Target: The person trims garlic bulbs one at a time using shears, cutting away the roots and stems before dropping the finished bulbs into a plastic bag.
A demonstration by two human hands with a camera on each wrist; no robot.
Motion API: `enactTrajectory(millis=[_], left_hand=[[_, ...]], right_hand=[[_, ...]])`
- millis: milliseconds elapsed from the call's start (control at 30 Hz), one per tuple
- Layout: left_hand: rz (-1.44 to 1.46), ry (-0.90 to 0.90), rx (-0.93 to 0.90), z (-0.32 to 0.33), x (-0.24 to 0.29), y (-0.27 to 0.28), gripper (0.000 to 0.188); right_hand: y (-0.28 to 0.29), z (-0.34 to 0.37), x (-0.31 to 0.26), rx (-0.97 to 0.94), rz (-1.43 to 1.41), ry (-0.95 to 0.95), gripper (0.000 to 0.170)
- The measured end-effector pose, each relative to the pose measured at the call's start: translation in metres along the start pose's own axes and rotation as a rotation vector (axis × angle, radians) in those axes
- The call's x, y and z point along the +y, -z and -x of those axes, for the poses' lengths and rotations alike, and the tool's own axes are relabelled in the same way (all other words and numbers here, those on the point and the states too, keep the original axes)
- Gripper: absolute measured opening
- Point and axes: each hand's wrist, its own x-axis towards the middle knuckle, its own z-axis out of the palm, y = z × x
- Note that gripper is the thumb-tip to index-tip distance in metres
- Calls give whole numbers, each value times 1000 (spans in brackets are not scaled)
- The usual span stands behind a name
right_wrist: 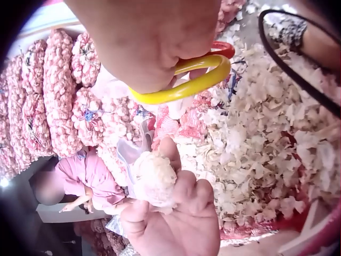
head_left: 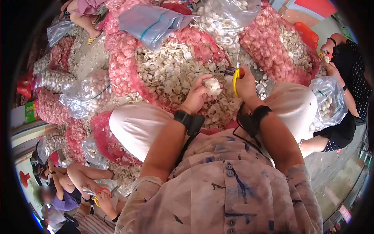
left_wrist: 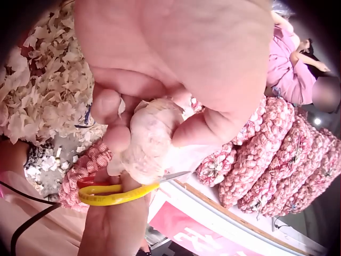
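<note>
Pale and partly stripped of skin, a garlic bulb [head_left: 213, 86] is held between the thumb and curled fingers of my left hand [head_left: 196, 96]. The left wrist view shows the bulb [left_wrist: 151, 140] below the palm, with fingers on one side and the thumb on the other. My right hand [head_left: 247, 86] grips scissors [head_left: 235, 82] with yellow and red handles, blades pointing away from me in the head view. In the right wrist view the yellow handle loop [right_wrist: 186, 88] shows beneath the hand, a short way from the bulb. Part of the blades is hidden there.
Loose garlic skins [head_left: 167, 70] heap up before my knees. Around them lie pink mesh sacks of garlic [head_left: 263, 43] and a clear plastic bag of bulbs [head_left: 222, 19]. Another person in dotted clothing [head_left: 352, 74] sits at the right; more people sit at the lower left.
</note>
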Motion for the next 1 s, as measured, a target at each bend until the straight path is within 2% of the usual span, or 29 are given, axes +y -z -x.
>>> enactTrajectory(millis=[100, 167, 200, 267, 300, 367, 400, 467, 600, 633, 700, 733, 800, 867, 900, 967, 1000], left_hand=[[33, -31, 28, 1, -3, 1, 50], [41, -42, 76, 0, -2, -1, 51], [42, -43, 77, 0, -2, -2, 51], [-120, -38, 136, -1, -1, -4, 54], [-121, -38, 136, 0, 2, -7, 54], [-390, -22, 224, 2, 8, -11, 59], [-390, -23, 225, 1, 6, -9, 59], [-579, -67, 293, -1, 1, -4, 54], [-664, -176, 186, -4, 1, 0, 44], [-666, -113, 161, -2, 6, -4, 40], [-668, -49, 136, -1, 7, -3, 36], [-660, -11, 144, -2, 4, 1, 37], [-652, 27, 152, -2, 7, -1, 37], [-985, 143, 119, 2, 26, -21, 41], [-985, 144, 118, 1, 20, -17, 41], [-935, -174, 94, -5, -1, -2, 45], [-936, -173, 94, -5, -4, 1, 45]], right_hand=[[-4, 7, 1, -64, -103, 46, 39], [-9, 17, -18, -187, -429, 11, 36], [-9, 18, -19, -188, -429, 11, 36], [-8, 19, -20, -325, -458, 47, 32], [-10, 19, -20, -330, -402, 96, 30], [-12, 19, -19, -319, -406, 128, 30], [-13, 20, -19, -308, -410, 158, 31], [-13, 19, -18, -311, -346, 188, 32], [-10, 27, -28, -337, -281, 279, 34], [-11, 26, -27, -337, -281, 278, 34], [-12, 25, -29, -336, -122, 464, 36], [-11, 25, -30, -336, -122, 462, 36], [-6, 24, -35, -332, -28, 656, 36], [-6, 25, -38, -334, 9, 668, 35], [-6, 26, -38, -337, 45, 681, 34], [-8, 24, -35, -318, 85, 719, 33], [-9, 23, -34, -298, 124, 757, 32]])
